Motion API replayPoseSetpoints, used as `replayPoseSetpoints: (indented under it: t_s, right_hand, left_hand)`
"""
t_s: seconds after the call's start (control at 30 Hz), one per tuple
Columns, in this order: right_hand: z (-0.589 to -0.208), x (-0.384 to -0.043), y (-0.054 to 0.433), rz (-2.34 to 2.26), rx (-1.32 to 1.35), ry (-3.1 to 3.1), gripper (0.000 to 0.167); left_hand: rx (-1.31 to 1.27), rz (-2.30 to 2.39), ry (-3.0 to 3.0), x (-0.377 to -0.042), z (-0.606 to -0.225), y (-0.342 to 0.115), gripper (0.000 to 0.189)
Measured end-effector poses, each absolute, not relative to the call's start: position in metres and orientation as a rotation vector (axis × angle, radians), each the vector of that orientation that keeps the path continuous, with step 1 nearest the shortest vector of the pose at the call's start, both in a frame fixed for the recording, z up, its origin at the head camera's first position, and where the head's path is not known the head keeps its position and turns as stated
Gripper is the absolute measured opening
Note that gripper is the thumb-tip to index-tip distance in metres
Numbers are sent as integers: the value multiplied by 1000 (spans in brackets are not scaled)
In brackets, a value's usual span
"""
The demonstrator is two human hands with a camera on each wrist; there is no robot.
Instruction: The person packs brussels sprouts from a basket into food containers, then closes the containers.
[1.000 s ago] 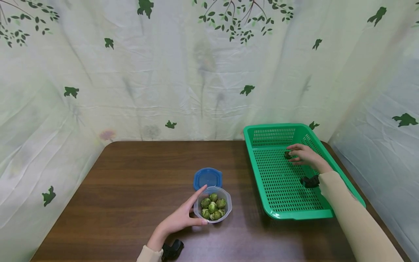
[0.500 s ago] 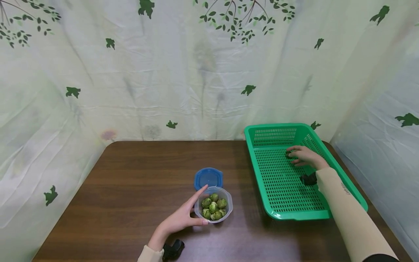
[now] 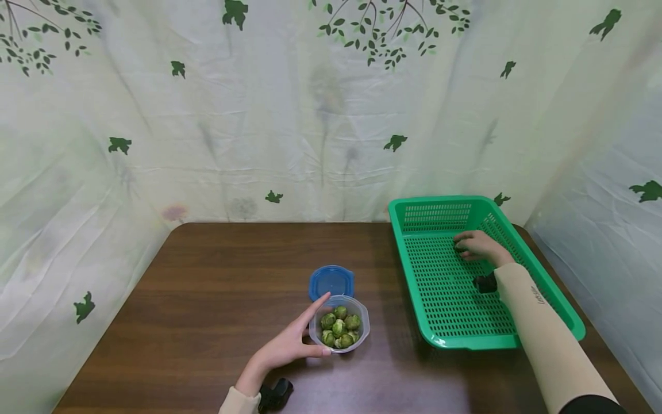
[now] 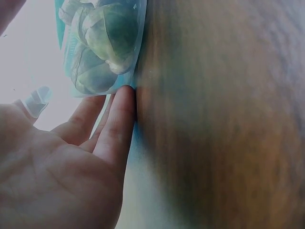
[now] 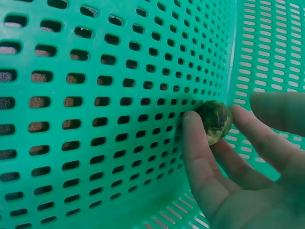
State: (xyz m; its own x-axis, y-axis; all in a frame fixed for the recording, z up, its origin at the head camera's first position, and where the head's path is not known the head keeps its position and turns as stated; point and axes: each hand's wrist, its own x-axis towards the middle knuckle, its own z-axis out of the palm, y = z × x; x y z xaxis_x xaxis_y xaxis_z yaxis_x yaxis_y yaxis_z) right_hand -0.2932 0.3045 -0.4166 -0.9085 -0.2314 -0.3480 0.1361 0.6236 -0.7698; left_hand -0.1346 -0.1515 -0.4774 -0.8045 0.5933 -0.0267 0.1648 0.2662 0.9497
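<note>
In the head view my left hand [image 3: 284,345] holds a clear plastic container [image 3: 365,329] from its left, index finger at the far rim and thumb at the near rim. Several green Brussels sprouts [image 3: 339,328] fill it. The left wrist view shows fingertips [image 4: 125,93] against the container's lower side, beneath the sprouts [image 4: 109,36]. Inside a green plastic basket [image 3: 439,310], my right hand [image 3: 478,246] reaches down to the floor of it. Its fingers close around a single Brussels sprout [image 5: 215,121] in the right wrist view; from the head, the hand mostly covers that sprout.
A blue lid [image 3: 331,282] lies flat just behind the container. The wooden table [image 3: 233,276] ends at a leaf-patterned curtain [image 3: 289,115]. The basket's raised walls surround the right hand. Black wrist devices sit at both cuffs.
My right hand's fingers have drawn in around the sprout in the basket, which shows less now. My left hand stays at the container. The whole head view has shifted slightly.
</note>
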Motion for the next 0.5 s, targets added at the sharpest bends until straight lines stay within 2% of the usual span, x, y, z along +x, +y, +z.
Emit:
replayPoseSetpoints:
  t_s: [0.5]
  right_hand:
    - [-412, -292, 299, -1290, -50, 2466, 41]
  left_hand:
    - [710, 1546, 2176, -134, -478, -152, 97]
